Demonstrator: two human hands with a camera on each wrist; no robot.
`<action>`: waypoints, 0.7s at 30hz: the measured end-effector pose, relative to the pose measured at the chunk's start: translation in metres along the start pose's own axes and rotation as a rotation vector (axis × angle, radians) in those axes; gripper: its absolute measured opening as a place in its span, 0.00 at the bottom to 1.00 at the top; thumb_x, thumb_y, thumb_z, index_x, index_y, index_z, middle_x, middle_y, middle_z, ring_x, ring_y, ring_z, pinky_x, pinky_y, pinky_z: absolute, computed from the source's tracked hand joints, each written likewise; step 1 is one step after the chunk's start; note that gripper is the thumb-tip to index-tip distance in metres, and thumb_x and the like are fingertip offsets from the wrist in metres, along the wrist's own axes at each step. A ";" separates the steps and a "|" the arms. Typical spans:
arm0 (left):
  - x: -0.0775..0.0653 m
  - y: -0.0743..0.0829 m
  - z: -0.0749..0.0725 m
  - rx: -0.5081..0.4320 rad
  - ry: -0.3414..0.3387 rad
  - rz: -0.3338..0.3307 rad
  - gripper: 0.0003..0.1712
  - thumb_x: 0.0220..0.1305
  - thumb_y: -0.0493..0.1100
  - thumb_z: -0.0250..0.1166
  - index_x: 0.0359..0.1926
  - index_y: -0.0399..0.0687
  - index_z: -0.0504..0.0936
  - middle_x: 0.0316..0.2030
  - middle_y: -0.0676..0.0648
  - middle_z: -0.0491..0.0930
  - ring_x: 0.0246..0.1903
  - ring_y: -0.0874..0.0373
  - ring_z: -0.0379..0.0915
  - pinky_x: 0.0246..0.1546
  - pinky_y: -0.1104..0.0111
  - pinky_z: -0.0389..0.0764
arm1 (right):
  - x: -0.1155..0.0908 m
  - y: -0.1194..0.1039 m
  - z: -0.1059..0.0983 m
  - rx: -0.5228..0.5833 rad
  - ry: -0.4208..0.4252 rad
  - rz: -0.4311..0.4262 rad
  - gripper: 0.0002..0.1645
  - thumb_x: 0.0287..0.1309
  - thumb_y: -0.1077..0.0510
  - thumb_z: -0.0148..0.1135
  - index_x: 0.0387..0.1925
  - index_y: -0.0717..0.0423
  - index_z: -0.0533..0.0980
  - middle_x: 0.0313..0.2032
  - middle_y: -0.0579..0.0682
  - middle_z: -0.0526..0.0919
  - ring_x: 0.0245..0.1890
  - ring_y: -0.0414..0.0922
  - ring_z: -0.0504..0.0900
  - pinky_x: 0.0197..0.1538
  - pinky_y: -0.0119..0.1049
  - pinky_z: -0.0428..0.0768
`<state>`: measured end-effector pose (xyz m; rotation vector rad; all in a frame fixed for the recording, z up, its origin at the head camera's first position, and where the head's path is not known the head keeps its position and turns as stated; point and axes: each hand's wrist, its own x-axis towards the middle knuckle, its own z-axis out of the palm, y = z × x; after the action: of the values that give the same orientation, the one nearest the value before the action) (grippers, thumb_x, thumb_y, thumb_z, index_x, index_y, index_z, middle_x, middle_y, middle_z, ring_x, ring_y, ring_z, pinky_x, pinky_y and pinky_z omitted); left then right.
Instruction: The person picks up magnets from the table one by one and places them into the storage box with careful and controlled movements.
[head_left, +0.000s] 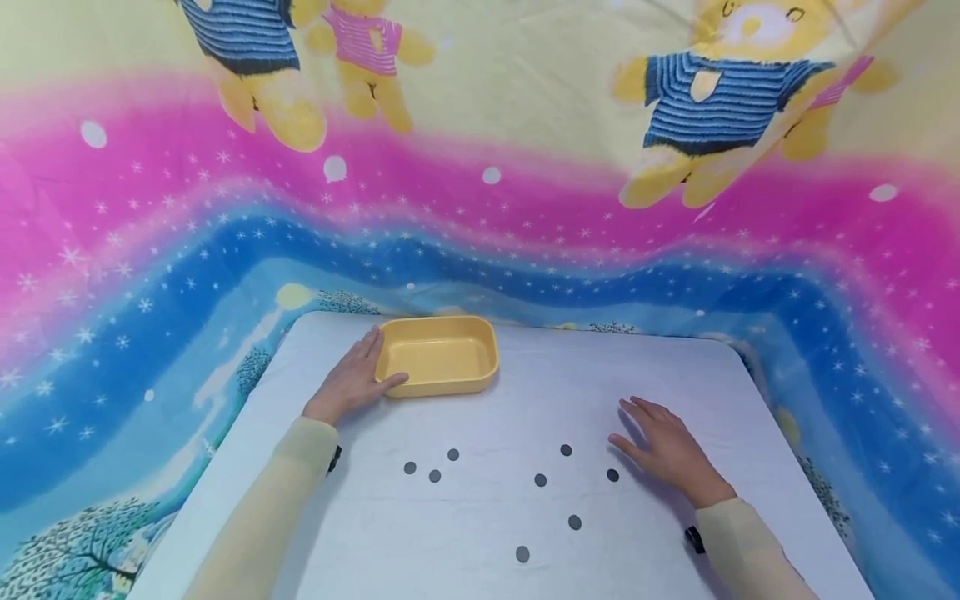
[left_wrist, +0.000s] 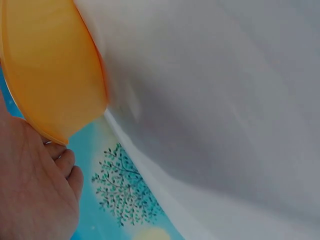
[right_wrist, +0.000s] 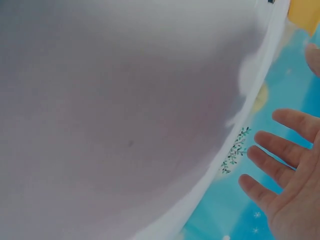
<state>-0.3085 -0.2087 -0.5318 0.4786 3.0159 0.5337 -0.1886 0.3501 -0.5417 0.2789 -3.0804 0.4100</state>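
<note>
At the back left of the table is a yellow rectangular tub [head_left: 438, 388] with rounded corners and nothing inside. My left hand [head_left: 351, 379] rests against its left end, fingers extended along the side and thumb across the near left corner. From the left wrist, the fingers [left_wrist: 65, 162] show just past the tub's rim. Over the right part of the table, my right hand [head_left: 663, 446] has its fingers spread and holds nothing. A small dark grey disc [head_left: 612, 475] lies nearest to it. Several similar discs are scattered closer to me, including a grey disc [head_left: 541, 480].
Three more dark discs, among them a left disc [head_left: 435, 476], lie grouped in front of the tub. A white cloth covers the table [head_left: 420, 542]. Behind and beside it hangs a colourful printed curtain [head_left: 525, 225] with bears and snowflakes.
</note>
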 end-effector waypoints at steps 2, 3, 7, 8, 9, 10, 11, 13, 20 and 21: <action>0.002 0.004 0.002 0.004 0.000 0.001 0.68 0.58 0.86 0.41 0.80 0.42 0.35 0.80 0.44 0.32 0.78 0.45 0.33 0.77 0.50 0.45 | -0.001 -0.002 0.000 0.006 0.003 -0.011 0.50 0.61 0.30 0.62 0.74 0.53 0.63 0.72 0.63 0.63 0.71 0.65 0.59 0.70 0.68 0.58; 0.004 0.006 0.002 0.005 0.000 0.003 0.68 0.58 0.86 0.41 0.80 0.42 0.35 0.80 0.44 0.32 0.79 0.45 0.32 0.77 0.50 0.45 | -0.001 -0.004 0.000 0.009 0.004 -0.017 0.49 0.60 0.30 0.62 0.74 0.53 0.64 0.72 0.63 0.64 0.71 0.64 0.60 0.70 0.68 0.58; 0.008 0.014 0.005 0.002 -0.004 0.016 0.68 0.58 0.85 0.42 0.80 0.42 0.35 0.80 0.44 0.32 0.79 0.46 0.32 0.77 0.51 0.44 | -0.002 -0.011 0.001 0.025 0.001 -0.042 0.47 0.61 0.33 0.64 0.73 0.53 0.66 0.70 0.62 0.66 0.70 0.63 0.62 0.69 0.67 0.61; 0.009 0.017 0.006 0.002 -0.006 0.020 0.68 0.58 0.86 0.42 0.80 0.43 0.35 0.80 0.44 0.32 0.79 0.47 0.32 0.77 0.51 0.44 | -0.002 -0.013 0.001 0.027 -0.002 -0.047 0.46 0.61 0.33 0.64 0.72 0.53 0.66 0.70 0.62 0.67 0.70 0.63 0.63 0.68 0.67 0.63; 0.010 0.019 0.007 0.002 -0.007 0.023 0.68 0.58 0.86 0.42 0.80 0.43 0.35 0.80 0.45 0.32 0.79 0.47 0.32 0.77 0.52 0.44 | -0.002 -0.015 0.001 0.029 -0.004 -0.051 0.45 0.61 0.34 0.65 0.71 0.53 0.67 0.69 0.61 0.68 0.69 0.63 0.65 0.68 0.66 0.64; 0.012 0.021 0.008 0.003 -0.009 0.027 0.68 0.57 0.86 0.42 0.80 0.43 0.35 0.80 0.45 0.32 0.79 0.47 0.31 0.78 0.52 0.44 | -0.002 -0.018 0.001 0.033 -0.005 -0.056 0.44 0.61 0.35 0.65 0.70 0.54 0.69 0.68 0.61 0.70 0.68 0.63 0.66 0.67 0.65 0.66; 0.013 0.023 0.009 0.006 -0.011 0.029 0.68 0.57 0.86 0.42 0.80 0.43 0.34 0.80 0.45 0.32 0.79 0.48 0.31 0.78 0.53 0.43 | -0.002 -0.020 0.001 0.038 -0.006 -0.062 0.42 0.61 0.36 0.66 0.69 0.54 0.70 0.67 0.61 0.71 0.68 0.62 0.67 0.67 0.65 0.67; 0.015 0.027 0.012 0.013 -0.013 0.037 0.69 0.56 0.87 0.41 0.80 0.44 0.34 0.80 0.46 0.32 0.79 0.49 0.31 0.78 0.54 0.43 | -0.001 -0.025 0.002 0.045 -0.005 -0.076 0.40 0.60 0.38 0.67 0.68 0.55 0.72 0.65 0.60 0.74 0.66 0.61 0.70 0.65 0.64 0.70; 0.022 0.043 0.018 0.012 -0.015 0.078 0.68 0.58 0.85 0.43 0.80 0.42 0.36 0.80 0.44 0.33 0.79 0.47 0.33 0.77 0.52 0.44 | 0.003 -0.036 0.006 0.025 -0.004 -0.130 0.35 0.59 0.42 0.70 0.64 0.54 0.76 0.58 0.54 0.79 0.60 0.55 0.76 0.63 0.57 0.75; 0.023 0.045 0.018 0.014 -0.015 0.086 0.68 0.58 0.85 0.44 0.80 0.41 0.36 0.80 0.44 0.33 0.79 0.47 0.33 0.78 0.53 0.44 | 0.003 -0.038 0.006 0.023 -0.005 -0.136 0.35 0.59 0.42 0.70 0.63 0.54 0.76 0.57 0.53 0.80 0.59 0.55 0.77 0.62 0.56 0.76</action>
<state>-0.3154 -0.1554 -0.5330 0.6131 2.9980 0.5118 -0.1850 0.3121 -0.5379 0.4868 -3.0388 0.4396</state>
